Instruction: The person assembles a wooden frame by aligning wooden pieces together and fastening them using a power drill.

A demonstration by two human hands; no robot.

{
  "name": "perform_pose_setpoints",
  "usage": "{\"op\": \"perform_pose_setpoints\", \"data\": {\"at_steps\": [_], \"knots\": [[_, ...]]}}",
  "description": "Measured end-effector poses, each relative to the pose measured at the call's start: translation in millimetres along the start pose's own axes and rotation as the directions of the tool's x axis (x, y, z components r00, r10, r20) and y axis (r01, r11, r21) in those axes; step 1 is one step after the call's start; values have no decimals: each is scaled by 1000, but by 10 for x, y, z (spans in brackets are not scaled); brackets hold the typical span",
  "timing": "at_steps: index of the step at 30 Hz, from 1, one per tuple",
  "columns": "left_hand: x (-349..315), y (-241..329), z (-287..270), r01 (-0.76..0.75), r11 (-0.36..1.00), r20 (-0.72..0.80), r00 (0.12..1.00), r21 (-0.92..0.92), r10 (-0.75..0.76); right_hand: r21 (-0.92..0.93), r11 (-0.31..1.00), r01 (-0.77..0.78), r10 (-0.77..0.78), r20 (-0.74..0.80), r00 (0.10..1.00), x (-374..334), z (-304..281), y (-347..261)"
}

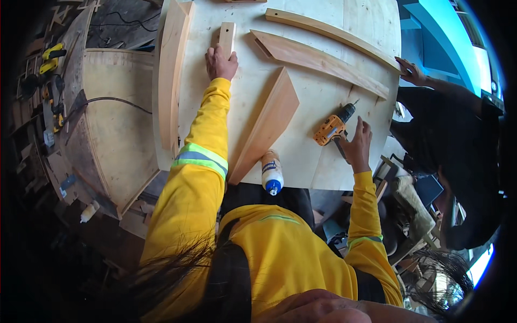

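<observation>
Drill-driver by the right hand, wooden bar in the left

The orange-and-black drill-driver lies on the pale plywood worktop, its bit pointing away from the person and to the right. Just to its right is the right hand, thumb and fingers spread wide near the handle; whether they touch it cannot be told. Well to the left of the drill-driver, and farther from the person, the left hand has its fingers closed over the wooden bar, which shows a round hole near its far end.

Left of the drill-driver, a tapered board slants across the worktop. Also to the left, but nearer the person, is a whitish squeeze bottle, blue cap toward the person. Beyond the drill-driver lie a pointed plank and, farther still, a long rail with a hole near its left end. A long timber lies far to its left, along the worktop's edge. Beyond the drill-driver to the right, a co-worker's hand is at the worktop's rim.
</observation>
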State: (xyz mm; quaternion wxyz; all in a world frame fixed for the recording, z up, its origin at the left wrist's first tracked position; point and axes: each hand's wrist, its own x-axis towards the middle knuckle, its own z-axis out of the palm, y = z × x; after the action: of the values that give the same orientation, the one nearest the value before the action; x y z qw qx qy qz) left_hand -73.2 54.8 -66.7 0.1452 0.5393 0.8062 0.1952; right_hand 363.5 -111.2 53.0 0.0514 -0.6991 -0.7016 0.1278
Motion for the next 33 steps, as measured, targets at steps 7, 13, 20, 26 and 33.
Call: {"op": "perform_pose_setpoints", "data": {"at_steps": [7, 13, 20, 26, 33], "knots": [[-1088, -23, -292, -103, 975, 168, 976, -198, 137, 426, 874, -234, 27, 438, 899, 343, 836, -1040], [-1735, -156, -623, -50, 969, 252, 961, -244, 113, 617, 781, -98, -161, 350, 923, 672, 1154, -1733], [-2244, -175, -842, -112, 991, 213, 969, -66, 124, 600, 800, -6, -251, 344, 905, 907, 1325, -1961], [-2437, -457, -925, -280, 958, 360, 901, 56, 242, 638, 748, -183, -148, 429, 891, 936, 1383, -2013], [-2119, -386, -814, -304, 953, 297, 909, -15, 294, 646, 708, -287, -167, 547, 820, 1374, 1272, -2013]]}}
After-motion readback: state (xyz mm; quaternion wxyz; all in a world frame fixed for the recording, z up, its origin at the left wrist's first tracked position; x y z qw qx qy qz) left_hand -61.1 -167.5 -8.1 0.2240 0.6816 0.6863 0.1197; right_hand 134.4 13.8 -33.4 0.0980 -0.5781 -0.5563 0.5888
